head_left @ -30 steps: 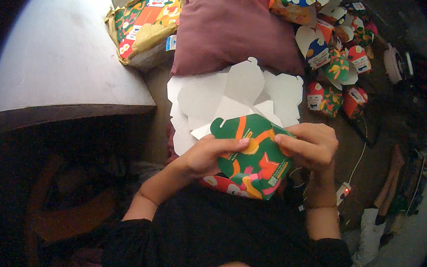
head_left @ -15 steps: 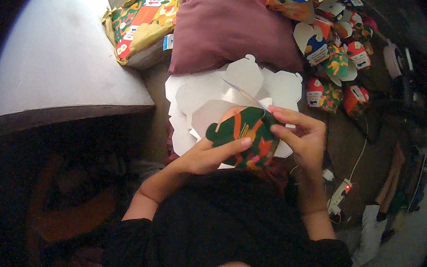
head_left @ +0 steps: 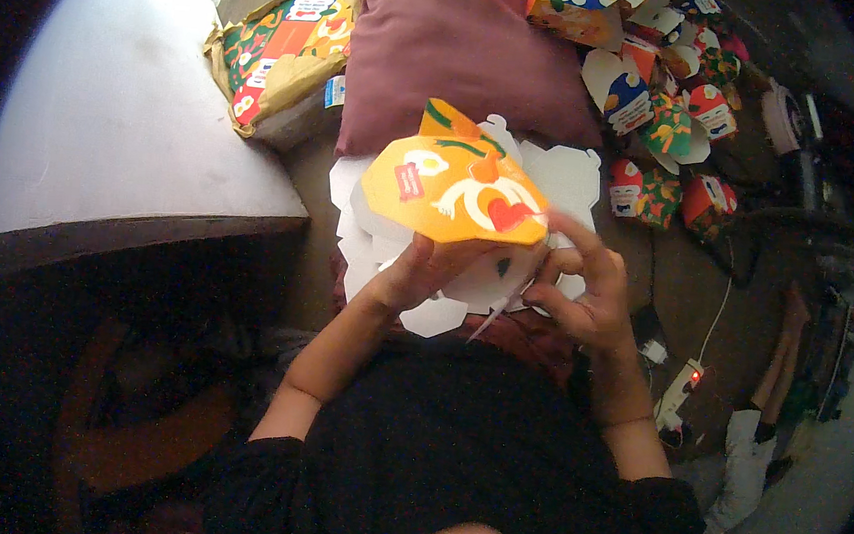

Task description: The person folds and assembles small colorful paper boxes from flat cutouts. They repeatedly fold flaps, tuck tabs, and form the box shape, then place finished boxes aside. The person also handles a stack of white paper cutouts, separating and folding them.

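A partly folded cardboard food box (head_left: 464, 185), printed yellow and orange, is held up in front of me with its flaps splayed. My left hand (head_left: 400, 285) is closed on its lower left edge, the thumb showing and the other fingers hidden behind the card. At the box's right corner my right hand (head_left: 586, 285) has its fingers bent and pinched on the edge by a thin white flap. Beneath the box lie several flat white box blanks (head_left: 566, 178), overlapping one another.
A mauve pillow (head_left: 464, 54) lies beyond the blanks. Several folded printed boxes (head_left: 674, 126) are heaped at the far right. An opened brown-paper pack of printed card (head_left: 284, 50) sits far left by a white tabletop (head_left: 150, 95). A lit power strip (head_left: 680, 387) with cords lies right.
The box has turned in my hands, from its green printed side to the yellow one, and its top now stands higher. Both hands have shifted with it, still holding on.
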A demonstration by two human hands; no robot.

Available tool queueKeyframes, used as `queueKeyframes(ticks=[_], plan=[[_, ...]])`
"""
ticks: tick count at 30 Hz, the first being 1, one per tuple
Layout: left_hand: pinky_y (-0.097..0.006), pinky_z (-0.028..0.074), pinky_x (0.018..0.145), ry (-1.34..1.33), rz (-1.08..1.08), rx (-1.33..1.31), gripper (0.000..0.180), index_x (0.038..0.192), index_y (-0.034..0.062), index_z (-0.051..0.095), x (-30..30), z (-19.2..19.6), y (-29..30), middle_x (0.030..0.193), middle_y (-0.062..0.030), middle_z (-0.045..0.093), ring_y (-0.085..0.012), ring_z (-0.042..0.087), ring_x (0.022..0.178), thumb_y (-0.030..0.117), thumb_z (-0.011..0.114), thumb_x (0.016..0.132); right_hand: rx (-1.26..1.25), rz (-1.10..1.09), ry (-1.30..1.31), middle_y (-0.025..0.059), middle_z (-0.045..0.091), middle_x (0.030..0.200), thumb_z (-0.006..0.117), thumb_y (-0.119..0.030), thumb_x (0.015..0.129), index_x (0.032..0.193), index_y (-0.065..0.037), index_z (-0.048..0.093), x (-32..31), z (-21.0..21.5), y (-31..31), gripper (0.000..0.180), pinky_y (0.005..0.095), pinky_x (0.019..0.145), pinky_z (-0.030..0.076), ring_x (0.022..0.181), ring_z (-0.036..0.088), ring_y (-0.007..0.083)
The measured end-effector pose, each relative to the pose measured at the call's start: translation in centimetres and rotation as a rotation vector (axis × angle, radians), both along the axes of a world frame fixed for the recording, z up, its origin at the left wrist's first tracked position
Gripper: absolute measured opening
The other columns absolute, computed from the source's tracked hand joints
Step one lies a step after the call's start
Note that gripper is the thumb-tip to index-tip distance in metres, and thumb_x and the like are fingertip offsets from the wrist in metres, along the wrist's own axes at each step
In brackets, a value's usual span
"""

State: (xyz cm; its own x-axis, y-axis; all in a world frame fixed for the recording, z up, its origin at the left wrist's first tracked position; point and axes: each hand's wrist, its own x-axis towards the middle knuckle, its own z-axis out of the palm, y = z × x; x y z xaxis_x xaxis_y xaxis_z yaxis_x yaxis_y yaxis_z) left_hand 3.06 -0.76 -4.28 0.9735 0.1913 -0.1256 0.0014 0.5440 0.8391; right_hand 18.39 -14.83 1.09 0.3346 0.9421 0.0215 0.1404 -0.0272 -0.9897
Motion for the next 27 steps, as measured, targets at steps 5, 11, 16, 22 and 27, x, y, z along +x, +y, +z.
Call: queueKeyframes(ticks=[5, 11, 16, 22, 27], plan=[[-0.048, 0.023, 0.11, 0.109, 0.048, -0.052, 0.092, 0.143, 0.0099, 0.023, -0.7, -0.9, -0.1, 0.146, -0.011, 0.029, -0.0304, 0.031, 0.133, 0.073, 0.041, 0.078, 0.118, 0.1, 0.131, 0.0056, 0.066, 0.075, 0.069, -0.012, 0.079, 0.1, -0.006, 0.06, 0.6, -1.4, 0.5, 0.024, 0.0373, 0.082, 0.044, 0.066, 0.065, 0.013], [-0.052, 0.031, 0.107, -0.36, 0.14, -0.954, 0.096, 0.142, 0.0057, 0.024, -0.6, -1.2, 1.8, 0.143, -0.0157, 0.032, -0.0328, 0.037, 0.13, 0.07, 0.05, 0.075, 0.143, 0.097, -0.331, 0.0038, 0.064, 0.079, 0.073, -0.017, 0.075, 0.09, -0.007, 0.062, 1.3, -2.1, 0.8, 0.021, 0.0416, 0.091, 0.041, 0.072, 0.064, 0.0181], [-0.042, 0.04, 0.099, 0.022, 0.068, -0.056, 0.074, 0.133, 0.0017, 0.035, -1.6, 2.5, 1.8, 0.128, -0.0143, 0.049, -0.027, 0.05, 0.116, 0.049, 0.059, 0.082, 0.172, -0.044, -0.473, 0.0044, 0.061, 0.073, 0.075, -0.016, 0.072, 0.084, -0.007, 0.06, 0.8, -1.8, 1.3, 0.021, 0.0386, 0.08, 0.044, 0.072, 0.059, 0.0205], [-0.03, 0.045, 0.087, 0.385, 0.275, -0.011, 0.047, 0.122, 0.0017, 0.048, -1.4, 5.8, -0.5, 0.111, -0.0076, 0.058, -0.0156, 0.057, 0.1, 0.028, 0.062, 0.087, 0.16, -0.025, -0.269, 0.0087, 0.061, 0.086, 0.075, -0.005, 0.068, 0.087, -0.005, 0.06, 0.9, -2.4, 1.4, 0.024, 0.0321, 0.076, 0.046, 0.081, 0.059, 0.0218], [-0.026, 0.046, 0.078, 0.321, 0.197, -0.102, 0.04, 0.115, 0.0029, 0.05, -1.9, 5.2, 0.3, 0.098, -0.0054, 0.059, -0.0137, 0.057, 0.089, 0.024, 0.064, 0.084, 0.328, 0.085, -0.079, 0.0062, 0.063, 0.085, 0.076, -0.01, 0.068, 0.09, -0.004, 0.062, 2.3, -3.1, 1.4, 0.026, 0.0327, 0.076, 0.047, 0.083, 0.06, 0.0215]])
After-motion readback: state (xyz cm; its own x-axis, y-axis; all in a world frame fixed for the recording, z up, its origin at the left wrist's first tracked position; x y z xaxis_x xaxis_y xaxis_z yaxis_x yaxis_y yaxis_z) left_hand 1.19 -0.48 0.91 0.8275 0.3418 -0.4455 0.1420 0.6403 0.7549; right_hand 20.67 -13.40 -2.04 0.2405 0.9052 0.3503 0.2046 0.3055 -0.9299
